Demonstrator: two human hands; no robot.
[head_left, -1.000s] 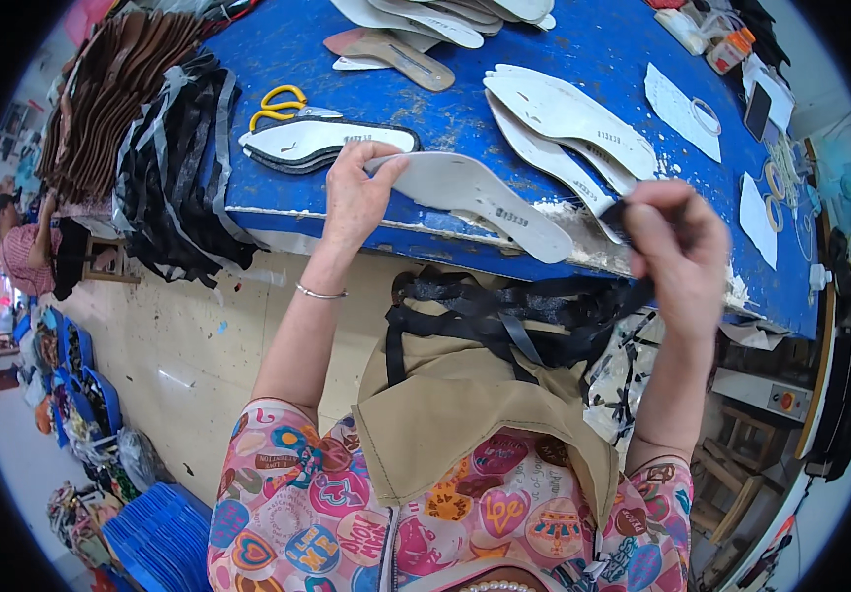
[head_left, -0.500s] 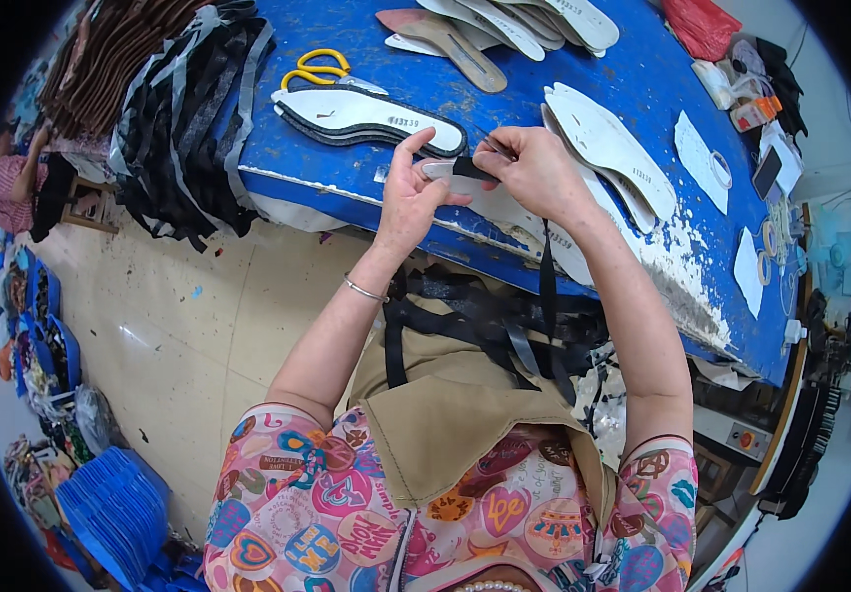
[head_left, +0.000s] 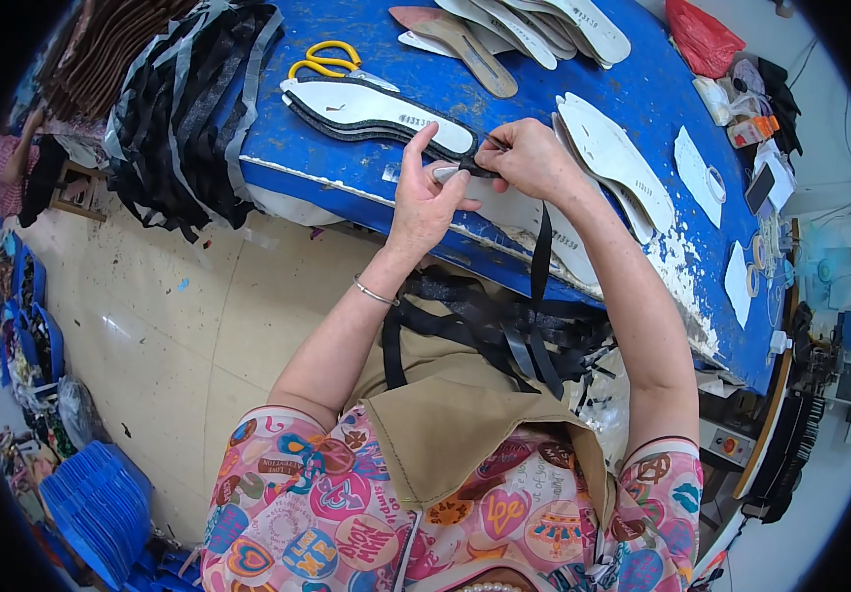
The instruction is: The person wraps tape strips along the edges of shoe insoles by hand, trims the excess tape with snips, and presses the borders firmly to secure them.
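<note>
While the right hand (head_left: pixel 532 163) pinches a black strip (head_left: pixel 542 255) narrowly between thumb and fingertips at the far end of a pale insole (head_left: pixel 568 247), the left hand (head_left: pixel 424 197) holds that same end by its thumb, index finger stretched out; how firmly, I cannot tell. The insole slants down to the right along the front edge of the blue table (head_left: pixel 534 74), its middle partly hidden by the right hand, and the strip's tail hangs below. Just beyond the fingers, crowding them, lies a stack of black-edged insoles (head_left: pixel 376 109), with yellow-handled scissors (head_left: pixel 325 61) behind it. White insoles (head_left: pixel 618 163) lie close beside the right forearm, and more are piled at the back. Black strips (head_left: pixel 184 118) drape over the table's left edge; others (head_left: pixel 445 306) cover the lap. Further right are paper sheets (head_left: pixel 694 173) and a dark phone (head_left: pixel 761 194).
</note>
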